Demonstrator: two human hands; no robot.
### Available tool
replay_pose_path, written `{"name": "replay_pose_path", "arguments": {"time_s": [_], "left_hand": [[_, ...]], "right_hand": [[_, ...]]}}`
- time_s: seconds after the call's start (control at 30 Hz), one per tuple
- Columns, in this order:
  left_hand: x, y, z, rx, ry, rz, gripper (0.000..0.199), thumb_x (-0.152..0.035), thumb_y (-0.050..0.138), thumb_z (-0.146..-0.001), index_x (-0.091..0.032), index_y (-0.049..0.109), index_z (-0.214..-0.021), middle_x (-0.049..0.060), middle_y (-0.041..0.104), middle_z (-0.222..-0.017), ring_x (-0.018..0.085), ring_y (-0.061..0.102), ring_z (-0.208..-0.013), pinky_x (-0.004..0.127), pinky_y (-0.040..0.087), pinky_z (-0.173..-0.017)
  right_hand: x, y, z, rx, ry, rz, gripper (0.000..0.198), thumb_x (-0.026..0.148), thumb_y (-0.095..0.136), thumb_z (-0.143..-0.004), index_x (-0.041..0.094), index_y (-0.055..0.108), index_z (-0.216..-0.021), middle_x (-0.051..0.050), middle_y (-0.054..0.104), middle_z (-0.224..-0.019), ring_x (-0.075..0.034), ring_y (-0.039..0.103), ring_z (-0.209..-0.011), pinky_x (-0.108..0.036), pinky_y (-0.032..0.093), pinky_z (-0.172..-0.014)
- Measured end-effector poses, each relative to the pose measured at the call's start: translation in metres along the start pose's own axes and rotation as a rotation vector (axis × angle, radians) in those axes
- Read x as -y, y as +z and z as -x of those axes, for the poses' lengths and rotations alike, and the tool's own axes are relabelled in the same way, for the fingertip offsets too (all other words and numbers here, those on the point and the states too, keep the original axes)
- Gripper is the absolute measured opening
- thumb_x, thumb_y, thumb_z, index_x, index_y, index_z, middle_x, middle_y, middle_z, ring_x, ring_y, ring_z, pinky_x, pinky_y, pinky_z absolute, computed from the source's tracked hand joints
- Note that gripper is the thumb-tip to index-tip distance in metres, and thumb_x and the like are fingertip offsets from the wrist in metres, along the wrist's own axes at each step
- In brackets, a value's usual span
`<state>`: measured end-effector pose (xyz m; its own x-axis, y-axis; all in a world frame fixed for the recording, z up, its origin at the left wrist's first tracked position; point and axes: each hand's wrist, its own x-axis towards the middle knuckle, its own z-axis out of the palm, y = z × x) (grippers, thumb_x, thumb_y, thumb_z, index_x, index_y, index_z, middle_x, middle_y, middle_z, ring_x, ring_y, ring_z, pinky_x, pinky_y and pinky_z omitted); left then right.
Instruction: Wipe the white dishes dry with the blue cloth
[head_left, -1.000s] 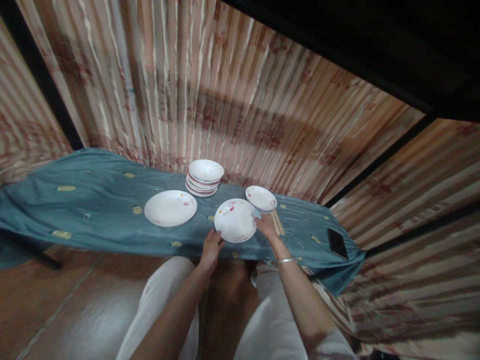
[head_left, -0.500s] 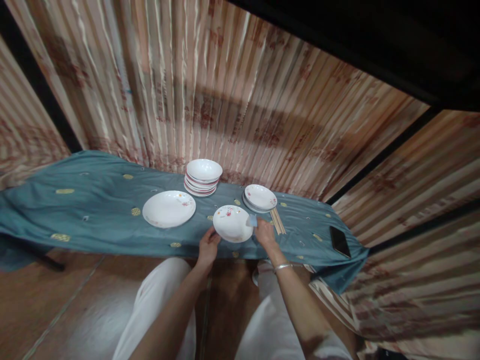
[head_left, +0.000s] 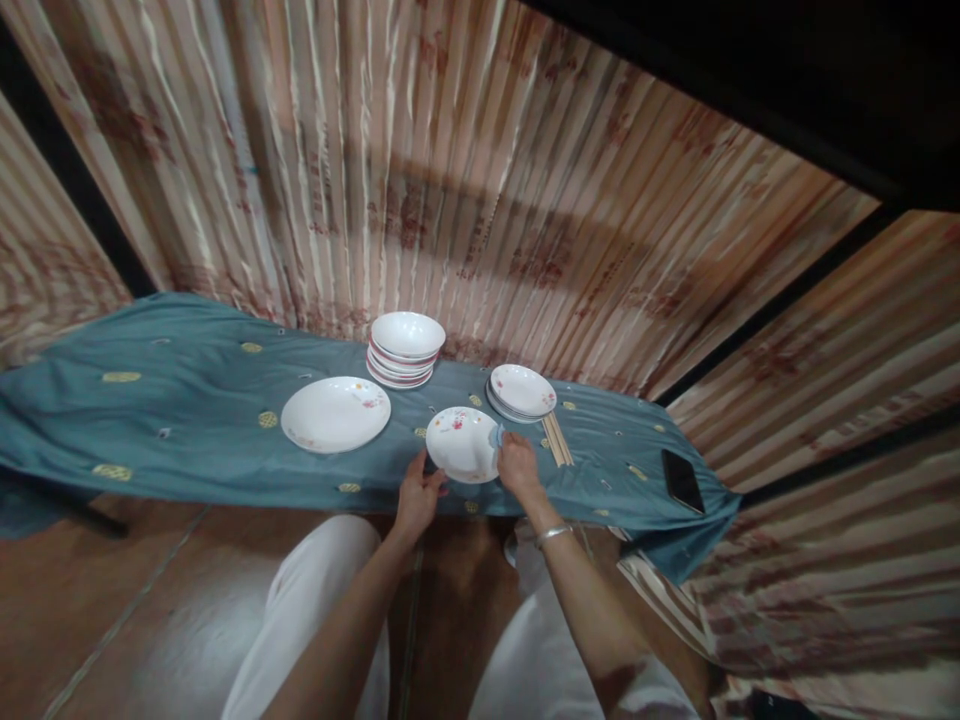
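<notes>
A white plate with small red and orange flowers [head_left: 463, 445] is in front of me, over the near part of the table. My left hand [head_left: 418, 494] grips its lower left rim, thumb near the edge and fingers partly hidden beneath. At the plate's right rim, my right hand [head_left: 519, 464] is closed on a small light-blue cloth [head_left: 497, 435], which touches the plate. Most of the cloth is hidden by the fingers. Just behind the right hand stands a short stack of similar plates [head_left: 523, 390], with chopsticks [head_left: 556, 440] lying beside it.
A larger oval plate [head_left: 335, 414] lies to the left, and stacked bowls [head_left: 406, 336] stand behind. A black phone [head_left: 681, 481] rests near the right end of the blue-green tablecloth [head_left: 202, 420]. Pleated curtain [head_left: 450, 200] hangs close behind, with dark frame bars at the sides.
My right hand has moved slightly left along the plate's right rim, with the cloth now mostly tucked behind the fingers. The left hand keeps its hold on the plate.
</notes>
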<state>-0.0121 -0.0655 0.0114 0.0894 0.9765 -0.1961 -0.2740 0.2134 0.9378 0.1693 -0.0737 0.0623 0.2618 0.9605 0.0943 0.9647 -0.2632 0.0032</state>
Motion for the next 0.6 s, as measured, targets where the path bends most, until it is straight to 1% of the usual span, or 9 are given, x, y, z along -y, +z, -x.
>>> {"name": "replay_pose_path", "arguments": {"time_s": [0.13,0.23,0.37,0.47,0.6], "left_hand": [[-0.004,-0.001,-0.001,0.040,-0.051,-0.007,0.073,-0.021,0.074,-0.071,-0.011,0.046,-0.138,0.005,0.067,-0.074,0.023,0.065,-0.072,0.038,0.057,-0.065],[-0.004,-0.001,-0.002,0.042,-0.049,-0.028,0.074,-0.019,0.071,-0.073,-0.010,0.043,-0.141,0.002,0.065,-0.064,0.023,0.065,-0.067,0.039,0.057,-0.068],[-0.002,0.000,-0.003,0.038,-0.041,0.001,0.075,-0.020,0.071,-0.071,-0.009,0.045,-0.139,0.001,0.064,-0.061,0.022,0.065,-0.063,0.038,0.056,-0.069],[0.001,-0.001,-0.005,0.043,-0.050,0.040,0.074,-0.022,0.072,-0.068,-0.011,0.049,-0.137,-0.001,0.063,-0.061,0.020,0.064,-0.061,0.037,0.056,-0.071],[0.007,-0.003,-0.007,0.041,-0.040,0.083,0.074,-0.025,0.072,-0.067,-0.013,0.050,-0.136,-0.001,0.066,-0.066,0.021,0.066,-0.067,0.035,0.056,-0.073]], "right_hand": [[0.006,-0.001,-0.017,-0.008,-0.036,0.056,0.032,0.004,0.039,-0.087,0.003,0.063,-0.106,-0.019,0.067,-0.106,-0.023,0.061,-0.100,-0.033,0.035,-0.093],[0.014,-0.001,-0.030,-0.016,-0.062,0.072,0.033,0.002,0.036,-0.087,0.003,0.064,-0.105,-0.020,0.067,-0.104,-0.024,0.060,-0.100,-0.035,0.035,-0.094],[0.025,0.002,-0.046,-0.021,-0.092,0.070,0.033,0.002,0.036,-0.088,0.003,0.063,-0.106,-0.020,0.067,-0.105,-0.023,0.060,-0.100,-0.035,0.035,-0.094],[0.035,0.007,-0.056,-0.032,-0.115,0.058,0.036,0.001,0.034,-0.088,0.004,0.062,-0.109,-0.021,0.066,-0.109,-0.023,0.060,-0.103,-0.036,0.035,-0.095],[0.053,0.016,-0.064,-0.075,-0.182,0.004,0.038,0.001,0.036,-0.088,0.001,0.059,-0.119,-0.024,0.062,-0.120,-0.026,0.055,-0.114,-0.039,0.036,-0.100]]}}
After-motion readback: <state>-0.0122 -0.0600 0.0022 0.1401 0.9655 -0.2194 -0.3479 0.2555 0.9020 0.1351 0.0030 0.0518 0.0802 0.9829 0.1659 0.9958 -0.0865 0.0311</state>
